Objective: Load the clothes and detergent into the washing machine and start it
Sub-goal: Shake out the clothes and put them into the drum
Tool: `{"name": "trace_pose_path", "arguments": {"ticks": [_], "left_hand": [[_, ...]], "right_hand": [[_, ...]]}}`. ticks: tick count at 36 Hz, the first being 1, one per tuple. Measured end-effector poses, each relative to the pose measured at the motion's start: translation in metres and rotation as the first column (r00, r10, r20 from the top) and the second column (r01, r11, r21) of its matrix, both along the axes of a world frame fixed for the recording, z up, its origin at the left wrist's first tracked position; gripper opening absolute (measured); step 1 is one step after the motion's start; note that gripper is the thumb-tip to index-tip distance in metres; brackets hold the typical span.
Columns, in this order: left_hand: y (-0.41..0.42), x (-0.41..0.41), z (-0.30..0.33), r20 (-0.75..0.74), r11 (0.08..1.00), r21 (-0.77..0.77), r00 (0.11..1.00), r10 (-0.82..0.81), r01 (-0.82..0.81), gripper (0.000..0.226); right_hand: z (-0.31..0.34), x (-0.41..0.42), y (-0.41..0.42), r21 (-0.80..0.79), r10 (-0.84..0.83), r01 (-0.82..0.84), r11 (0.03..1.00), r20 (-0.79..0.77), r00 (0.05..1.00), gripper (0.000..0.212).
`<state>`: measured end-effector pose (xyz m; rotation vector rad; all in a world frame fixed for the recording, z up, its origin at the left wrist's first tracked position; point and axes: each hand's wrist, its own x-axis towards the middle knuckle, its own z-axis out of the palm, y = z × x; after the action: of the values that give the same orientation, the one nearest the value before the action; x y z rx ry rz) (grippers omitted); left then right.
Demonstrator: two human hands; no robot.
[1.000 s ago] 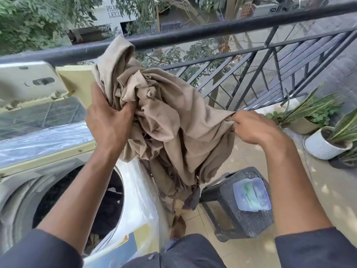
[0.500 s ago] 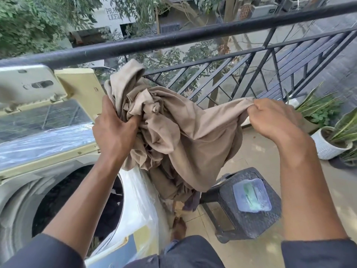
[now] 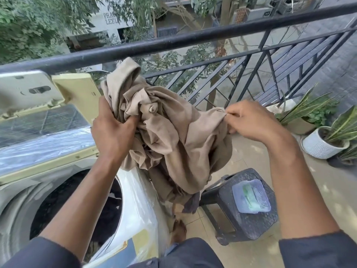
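While both hands (image 3: 114, 132) (image 3: 249, 120) grip, cloth (image 3: 173, 136) bunches between.

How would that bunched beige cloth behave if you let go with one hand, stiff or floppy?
Probably very floppy: the beige cloth sags in soft folds between the left hand and right hand, with a tail dangling below. It seems light, since the right hand's fingers merely pinch an edge. Released, that side would likely drop and swing toward the washing machine.
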<state>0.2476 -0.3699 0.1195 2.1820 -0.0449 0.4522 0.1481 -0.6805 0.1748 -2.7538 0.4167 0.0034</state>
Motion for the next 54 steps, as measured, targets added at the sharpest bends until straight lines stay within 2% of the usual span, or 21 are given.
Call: {"name": "trace_pose_path", "arguments": {"ticks": [2, 4, 6, 8, 10, 12, 14, 17, 20, 21, 25, 27, 30, 32, 34, 38, 44, 46, 48, 51, 54], "left_hand": [[0.000, -0.001, 0.000, 0.023, 1.000, 0.002, 1.000, -0.017, 0.017, 0.042], [0.000, -0.002, 0.000, 0.025, 1.000, -0.016, 1.000, -0.003, 0.003, 0.045], [0.002, -0.003, -0.001, 0.015, 0.998, -0.053, 0.999, 0.041, -0.040, 0.044], [0.004, -0.002, 0.000, 0.021, 0.994, -0.085, 0.997, 0.074, -0.072, 0.043], [0.004, -0.002, 0.003, 0.029, 0.992, -0.099, 0.996, 0.079, -0.075, 0.045], [0.004, -0.002, 0.005, 0.026, 0.996, -0.082, 0.999, 0.044, -0.042, 0.045], [0.007, -0.002, 0.006, 0.011, 0.999, -0.024, 0.999, -0.035, 0.036, 0.043], [0.012, -0.003, 0.004, -0.009, 0.985, 0.092, 0.989, -0.148, 0.148, 0.041], [0.014, -0.007, 0.002, -0.050, 0.981, 0.090, 0.984, -0.168, 0.172, 0.039], [0.013, -0.008, 0.002, -0.053, 0.983, 0.076, 0.985, -0.166, 0.170, 0.039], [0.007, -0.008, 0.005, -0.106, 0.982, 0.020, 0.977, -0.186, 0.189, 0.046], [0.006, -0.007, 0.009, -0.197, 0.959, -0.065, 0.939, -0.284, 0.276, 0.059], [0.003, -0.010, 0.015, -0.315, 0.839, -0.229, 0.778, -0.544, 0.494, 0.082], [-0.005, -0.017, 0.016, -0.354, 0.786, -0.258, 0.702, -0.618, 0.562, 0.099], [-0.016, -0.026, 0.014, -0.353, 0.824, -0.177, 0.747, -0.563, 0.538, 0.106], [-0.032, -0.034, 0.002, -0.212, 0.943, -0.012, 0.920, -0.329, 0.334, 0.094], [-0.026, -0.028, -0.011, -0.053, 0.964, 0.142, 0.975, -0.218, 0.223, 0.063], [-0.023, -0.026, -0.014, -0.044, 0.971, 0.147, 0.982, -0.185, 0.189, 0.054], [-0.019, -0.025, -0.017, -0.048, 0.981, 0.135, 0.990, -0.134, 0.140, 0.048], [-0.014, -0.023, -0.017, -0.043, 0.992, 0.101, 0.997, -0.070, 0.074, 0.047], [-0.013, -0.020, -0.015, -0.045, 0.996, 0.074, 0.998, -0.037, 0.040, 0.049]], "right_hand": [[-0.005, 0.005, 0.000, 0.014, -0.072, 0.071, 0.997, 0.125, 0.990, 0.024], [-0.006, 0.010, 0.004, 0.305, -0.195, 0.080, 0.949, 0.369, 0.909, 0.024], [-0.008, 0.012, 0.012, 0.512, -0.323, -0.009, 0.859, 0.555, 0.767, 0.025], [-0.017, 0.014, 0.024, 0.518, -0.343, -0.037, 0.855, 0.617, 0.708, 0.023], [-0.037, 0.017, 0.030, 0.381, -0.231, 0.027, 0.924, 0.502, 0.833, 0.020], [-0.059, 0.018, 0.036, 0.185, -0.095, 0.078, 0.980, 0.088, 0.992, 0.018], [-0.066, 0.016, 0.039, 0.250, -0.088, 0.118, 0.961, -0.125, 0.988, 0.021], [-0.053, 0.020, 0.040, 0.521, -0.260, 0.210, 0.827, 0.025, 0.965, 0.025], [-0.032, 0.025, 0.044, 0.796, -0.348, 0.128, 0.592, 0.109, 0.931, 0.027], [-0.028, 0.026, 0.046, 0.821, -0.343, 0.090, 0.564, 0.133, 0.930, 0.027], [-0.021, 0.033, 0.061, 0.785, -0.262, -0.044, 0.617, 0.259, 0.930, 0.024], [-0.020, 0.039, 0.071, 0.722, -0.190, -0.134, 0.679, 0.349, 0.918, 0.023], [-0.021, 0.045, 0.089, 0.650, -0.130, -0.189, 0.736, 0.410, 0.903, 0.024], [-0.022, 0.048, 0.099, 0.592, -0.102, -0.195, 0.782, 0.430, 0.897, 0.022], [-0.022, 0.051, 0.105, 0.569, -0.059, -0.226, 0.791, 0.438, 0.897, 0.027], [-0.012, 0.048, 0.111, 0.662, 0.036, -0.337, 0.669, 0.425, 0.905, 0.029], [-0.017, 0.036, 0.096, 0.813, 0.121, -0.326, 0.483, 0.307, 0.944, 0.021], [-0.030, 0.029, 0.086, 0.810, 0.081, -0.282, 0.514, 0.282, 0.956, 0.016], [-0.049, 0.021, 0.078, 0.744, -0.029, -0.173, 0.645, 0.249, 0.968, 0.011], [-0.088, 0.006, 0.068, 0.444, -0.138, 0.072, 0.893, 0.117, 0.983, 0.029], [-0.121, -0.007, 0.069, 0.194, -0.206, 0.230, 0.954, -0.140, 0.969, 0.058]]}}
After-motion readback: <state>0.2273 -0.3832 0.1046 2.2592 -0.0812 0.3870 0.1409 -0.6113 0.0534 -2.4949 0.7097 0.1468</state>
